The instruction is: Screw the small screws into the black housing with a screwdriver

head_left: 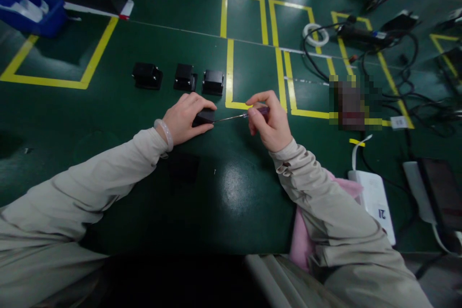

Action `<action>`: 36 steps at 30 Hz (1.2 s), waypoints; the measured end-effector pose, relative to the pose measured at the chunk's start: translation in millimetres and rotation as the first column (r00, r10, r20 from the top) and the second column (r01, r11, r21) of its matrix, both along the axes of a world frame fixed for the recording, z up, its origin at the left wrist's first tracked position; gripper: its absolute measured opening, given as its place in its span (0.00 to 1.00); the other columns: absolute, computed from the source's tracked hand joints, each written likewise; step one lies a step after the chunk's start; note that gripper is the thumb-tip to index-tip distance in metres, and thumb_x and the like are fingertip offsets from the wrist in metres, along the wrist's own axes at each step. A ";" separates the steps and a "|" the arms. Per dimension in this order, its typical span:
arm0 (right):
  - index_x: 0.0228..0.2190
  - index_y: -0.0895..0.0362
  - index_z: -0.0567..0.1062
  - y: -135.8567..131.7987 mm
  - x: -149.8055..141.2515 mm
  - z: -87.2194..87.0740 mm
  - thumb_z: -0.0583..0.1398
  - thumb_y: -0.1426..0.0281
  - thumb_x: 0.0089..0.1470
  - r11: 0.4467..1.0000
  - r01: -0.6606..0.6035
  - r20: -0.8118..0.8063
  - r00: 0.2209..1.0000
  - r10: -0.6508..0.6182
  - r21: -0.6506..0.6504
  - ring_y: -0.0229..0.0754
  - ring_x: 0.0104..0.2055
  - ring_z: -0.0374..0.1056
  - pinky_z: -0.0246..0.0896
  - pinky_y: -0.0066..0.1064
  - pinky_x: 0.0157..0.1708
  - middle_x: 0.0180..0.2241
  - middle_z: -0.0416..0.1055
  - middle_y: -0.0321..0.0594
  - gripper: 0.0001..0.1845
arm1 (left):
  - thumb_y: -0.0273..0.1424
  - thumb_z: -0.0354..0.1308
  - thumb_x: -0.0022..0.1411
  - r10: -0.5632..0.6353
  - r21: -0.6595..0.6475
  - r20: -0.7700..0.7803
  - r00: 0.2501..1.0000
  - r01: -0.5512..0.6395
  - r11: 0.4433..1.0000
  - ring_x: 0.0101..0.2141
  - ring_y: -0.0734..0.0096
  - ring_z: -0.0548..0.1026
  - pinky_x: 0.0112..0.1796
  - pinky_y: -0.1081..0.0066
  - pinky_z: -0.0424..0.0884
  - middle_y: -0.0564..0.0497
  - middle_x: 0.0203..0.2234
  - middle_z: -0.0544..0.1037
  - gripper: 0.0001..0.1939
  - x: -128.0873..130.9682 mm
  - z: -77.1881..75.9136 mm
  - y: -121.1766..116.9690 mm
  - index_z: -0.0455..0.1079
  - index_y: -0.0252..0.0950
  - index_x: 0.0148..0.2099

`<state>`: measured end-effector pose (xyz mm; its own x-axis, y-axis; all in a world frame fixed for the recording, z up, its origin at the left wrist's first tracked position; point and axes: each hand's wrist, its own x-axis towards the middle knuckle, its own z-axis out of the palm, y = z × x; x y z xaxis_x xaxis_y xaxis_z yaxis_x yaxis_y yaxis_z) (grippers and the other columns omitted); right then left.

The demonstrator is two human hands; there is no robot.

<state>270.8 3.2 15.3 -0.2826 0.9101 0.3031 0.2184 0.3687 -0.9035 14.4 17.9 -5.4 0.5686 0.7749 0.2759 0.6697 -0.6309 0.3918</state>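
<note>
My left hand (186,118) is closed around a small black block-shaped part (204,117) on the green table, and the hand covers much of it. In my right hand (270,122) is a screwdriver (234,117) with a dark, purplish handle and a thin metal shaft. Its shaft points left and its tip meets the right end of the black part. Just beyond my left hand stand three similar black parts, one at the left (147,75), one in the middle (185,77) and one at the right (212,82). A tiny screw (214,172) lies nearer to me.
Yellow tape outlines (229,72) mark the green table (231,221). At the far left is a blue bin (54,17). To the right are a white tape roll (315,35), tangled black cables (407,57), a white power bank (373,197) and a pink cloth (301,236) beneath my sleeve.
</note>
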 end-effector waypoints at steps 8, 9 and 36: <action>0.35 0.51 0.66 -0.4 0.4 1.2 0.58 0.49 0.62 1.000 0.010 0.032 0.999 -0.010 0.011 0.33 0.13 0.58 0.48 0.29 0.13 0.14 0.59 0.23 0.18 | 0.38 0.59 0.66 -0.011 0.022 0.006 1.000 0.011 1.000 0.49 0.52 0.72 0.50 0.54 0.69 0.41 0.49 0.75 0.20 0.6 0.4 0.0 0.69 0.34 0.56; 0.36 0.51 0.66 -0.7 0.3 1.5 0.58 0.49 0.62 1.000 0.007 0.026 1.000 -0.008 0.018 0.32 0.13 0.58 0.49 0.29 0.13 0.16 0.60 0.24 0.18 | 0.38 0.59 0.66 -0.009 0.021 0.002 1.000 0.009 1.000 0.49 0.52 0.72 0.50 0.54 0.69 0.41 0.49 0.75 0.20 0.7 0.6 0.0 0.69 0.34 0.57; 0.28 0.53 0.65 7.7 -15.4 18.9 0.58 0.45 0.59 0.979 0.187 0.139 0.971 -0.196 0.078 0.34 0.24 0.60 0.51 0.30 0.22 0.22 0.62 0.31 0.25 | 0.38 0.60 0.66 -0.020 0.018 0.006 1.000 0.020 1.000 0.49 0.53 0.72 0.51 0.53 0.71 0.43 0.48 0.75 0.19 0.9 0.0 0.8 0.69 0.36 0.56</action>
